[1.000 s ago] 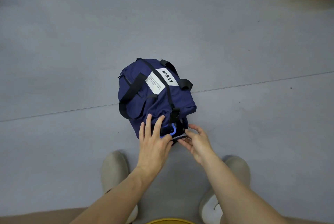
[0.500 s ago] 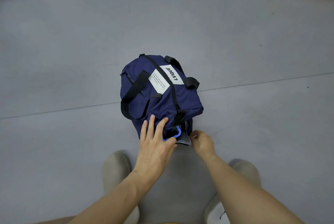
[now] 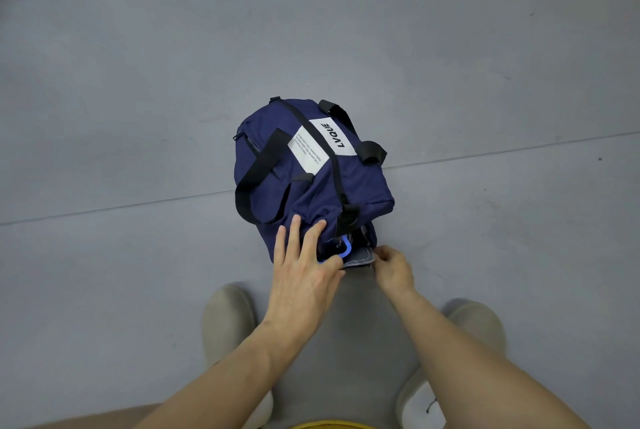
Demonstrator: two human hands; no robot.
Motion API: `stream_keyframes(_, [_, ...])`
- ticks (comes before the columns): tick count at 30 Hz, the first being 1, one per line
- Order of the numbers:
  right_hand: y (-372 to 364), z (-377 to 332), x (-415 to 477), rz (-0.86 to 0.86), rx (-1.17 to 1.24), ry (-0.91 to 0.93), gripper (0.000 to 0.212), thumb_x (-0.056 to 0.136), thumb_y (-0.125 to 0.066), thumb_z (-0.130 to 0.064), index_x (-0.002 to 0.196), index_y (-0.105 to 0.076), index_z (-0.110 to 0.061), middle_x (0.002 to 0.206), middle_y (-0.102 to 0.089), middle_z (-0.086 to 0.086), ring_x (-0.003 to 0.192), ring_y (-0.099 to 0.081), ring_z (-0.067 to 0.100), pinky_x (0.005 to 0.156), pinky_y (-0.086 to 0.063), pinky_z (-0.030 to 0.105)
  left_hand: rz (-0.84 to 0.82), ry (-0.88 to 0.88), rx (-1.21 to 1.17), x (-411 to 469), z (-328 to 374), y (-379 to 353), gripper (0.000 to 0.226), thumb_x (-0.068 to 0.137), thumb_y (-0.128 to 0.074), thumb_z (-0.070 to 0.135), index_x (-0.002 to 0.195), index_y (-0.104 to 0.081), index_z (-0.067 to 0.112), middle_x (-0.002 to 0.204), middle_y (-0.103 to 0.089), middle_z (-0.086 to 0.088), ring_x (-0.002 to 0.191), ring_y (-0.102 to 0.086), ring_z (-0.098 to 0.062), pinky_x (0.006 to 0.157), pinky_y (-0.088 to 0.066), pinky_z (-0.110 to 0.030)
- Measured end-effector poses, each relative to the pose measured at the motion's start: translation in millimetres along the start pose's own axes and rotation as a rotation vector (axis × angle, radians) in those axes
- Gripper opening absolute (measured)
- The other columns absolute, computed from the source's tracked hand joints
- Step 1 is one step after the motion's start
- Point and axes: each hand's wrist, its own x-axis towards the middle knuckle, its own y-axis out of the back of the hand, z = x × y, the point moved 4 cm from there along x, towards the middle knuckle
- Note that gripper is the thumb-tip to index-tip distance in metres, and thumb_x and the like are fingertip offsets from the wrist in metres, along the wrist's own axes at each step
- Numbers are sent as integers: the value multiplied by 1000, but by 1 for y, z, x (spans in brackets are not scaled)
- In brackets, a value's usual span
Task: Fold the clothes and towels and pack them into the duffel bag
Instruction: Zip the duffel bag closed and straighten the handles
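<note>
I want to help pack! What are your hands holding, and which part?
The right hand pinches the grey cloth by its near corner, at the duffel bag's open end. The left hand presses flat on the bag, holding nothing.

The duffel bag (image 3: 311,186) in front of me is navy, with black straps (image 3: 258,169) and a white label (image 3: 332,136) reading LVQUE on top. It lies plump on the floor (image 3: 138,82), across a thin seam, its near end towards me. That end gapes a little, and a folded grey cloth (image 3: 360,259) pokes out beside a blue loop (image 3: 346,248). My left hand (image 3: 301,276) lies flat on the near end; my right hand (image 3: 393,267) pinches the cloth's corner.
</note>
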Motion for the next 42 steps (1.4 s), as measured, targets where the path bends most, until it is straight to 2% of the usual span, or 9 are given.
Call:
stream_keyframes(6, [20,-23,-19,24,-98,234,15,99,-55,-23,95,-68,-18,89,-68,3,85,-63,25,72,-47,32,-11,25,2,0,1,1,11,85,-78,32,84,-68,28,148,-48,-13,145,-29,-48,117,-24,-62])
stream_keyframes(12, [40,-49,-41,40,-226,379,18,100,-52,-23,99,-67,-14,105,-55,3,94,-59,25,85,-46,35,-24,61,12,1,1,3,14,80,-82,34,83,-70,30,147,-48,-12,144,-31,-47,117,-25,-62])
stream_keyframes(17, [51,-75,-58,29,-311,491,17,102,-52,-25,100,-65,-14,106,-50,-2,92,-59,24,83,-45,34,-21,85,-8,4,0,5,19,77,-83,40,82,-69,29,147,-48,-11,145,-32,-44,118,-24,-61])
stream_keyframes(22, [51,-83,-83,22,-473,622,18,101,-51,-25,99,-65,-15,108,-52,0,98,-55,24,86,-47,37,-53,111,-61,5,-11,4,25,82,-78,42,97,-66,26,144,-50,-9,143,-34,-39,121,-17,-56])
stream_keyframes(27, [51,-77,-89,35,-505,554,21,101,-48,-29,97,-64,-15,105,-53,3,94,-58,27,82,-47,38,-41,44,-69,-3,-15,0,39,83,-75,48,113,-63,27,145,-53,-9,144,-37,-39,121,-24,-55])
stream_keyframes(30, [54,-77,-85,12,-513,508,21,101,-47,-29,95,-64,-16,101,-57,4,92,-59,28,78,-45,37,-22,41,-84,-2,-14,0,40,87,-73,44,122,-63,27,147,-53,-8,142,-40,-38,117,-32,-54])
stream_keyframes(35, [54,-74,-82,7,-487,464,22,101,-48,-28,95,-64,-15,97,-58,3,91,-58,26,75,-41,34,107,27,-92,6,-17,2,14,91,-69,17,101,-62,23,121,-66,2,128,-55,-32,106,-44,-45])
stream_keyframes(38, [51,-75,-80,8,-450,447,22,101,-49,-29,95,-64,-14,95,-56,0,89,-57,24,73,-37,32,120,27,-74,14,-20,7,18,86,-70,15,94,-55,23,105,-62,5,110,-59,-25,94,-45,-37])
stream_keyframes(42, [48,-75,-81,-8,-398,434,21,101,-48,-28,91,-62,-15,96,-59,0,85,-57,21,72,-38,32,134,41,-79,16,-21,8,29,80,-79,22,91,-51,23,97,-59,7,93,-58,-20,83,-45,-35])
